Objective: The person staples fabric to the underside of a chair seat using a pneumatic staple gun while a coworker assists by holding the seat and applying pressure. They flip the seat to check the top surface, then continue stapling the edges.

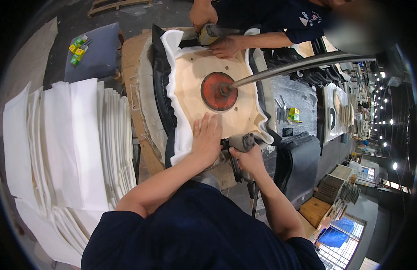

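A pale plywood seat panel [188, 74] lies in front of me, edged with white padding [172, 90] and a black leather-like cover [161, 85]. At its middle, a red round plate [210, 92] is pressed on the wood by a metal rod [294, 65]. My left hand [206, 141] lies flat on the panel's near edge, fingers stretched out. In my right hand [250, 160] is a grey staple gun [242, 142], its head at the near right edge. Across the panel, a co-worker's hand [203, 14] grips another staple gun [210, 33] while their other hand [226, 46] touches the far edge.
White padding sheets [84, 135] hang in a thick stack at the left. Behind them, a blue-grey cushion [96, 51] carries small green-and-yellow boxes [77, 56]. To the right are folded black sheets [298, 157], another yellow-green box [294, 114] and loose staple strips [282, 108].
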The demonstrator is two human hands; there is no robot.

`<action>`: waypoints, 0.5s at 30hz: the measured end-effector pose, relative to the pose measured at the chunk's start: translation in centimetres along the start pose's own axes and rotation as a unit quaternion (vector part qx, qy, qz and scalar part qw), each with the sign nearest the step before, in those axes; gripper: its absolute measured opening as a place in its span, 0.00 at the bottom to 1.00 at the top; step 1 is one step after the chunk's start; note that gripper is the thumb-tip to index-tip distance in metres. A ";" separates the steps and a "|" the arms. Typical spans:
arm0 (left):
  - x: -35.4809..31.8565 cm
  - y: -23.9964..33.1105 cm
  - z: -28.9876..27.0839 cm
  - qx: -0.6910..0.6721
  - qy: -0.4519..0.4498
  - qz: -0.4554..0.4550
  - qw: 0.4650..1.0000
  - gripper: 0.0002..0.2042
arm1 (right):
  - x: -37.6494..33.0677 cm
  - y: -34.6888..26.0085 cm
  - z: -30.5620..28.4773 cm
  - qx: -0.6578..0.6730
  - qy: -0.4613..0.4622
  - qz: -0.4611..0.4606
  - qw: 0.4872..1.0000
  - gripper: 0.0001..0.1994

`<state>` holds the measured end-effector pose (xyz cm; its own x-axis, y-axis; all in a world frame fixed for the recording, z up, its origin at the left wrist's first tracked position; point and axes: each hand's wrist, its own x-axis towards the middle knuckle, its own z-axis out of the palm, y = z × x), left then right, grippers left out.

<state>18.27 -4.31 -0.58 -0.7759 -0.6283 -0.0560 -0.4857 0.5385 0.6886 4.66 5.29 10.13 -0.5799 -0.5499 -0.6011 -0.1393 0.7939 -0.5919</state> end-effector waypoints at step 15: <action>-1.2 -1.1 0.7 -0.005 0.025 -0.019 0.999 0.50 | -0.6 -0.3 0.9 0.021 -0.036 0.039 0.998 0.10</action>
<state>19.51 -3.76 -1.78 -0.7354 -0.6761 -0.0459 -0.5101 0.5077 0.6943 5.75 5.12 10.18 -0.5290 -0.5058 -0.6815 -0.0610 0.8236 -0.5639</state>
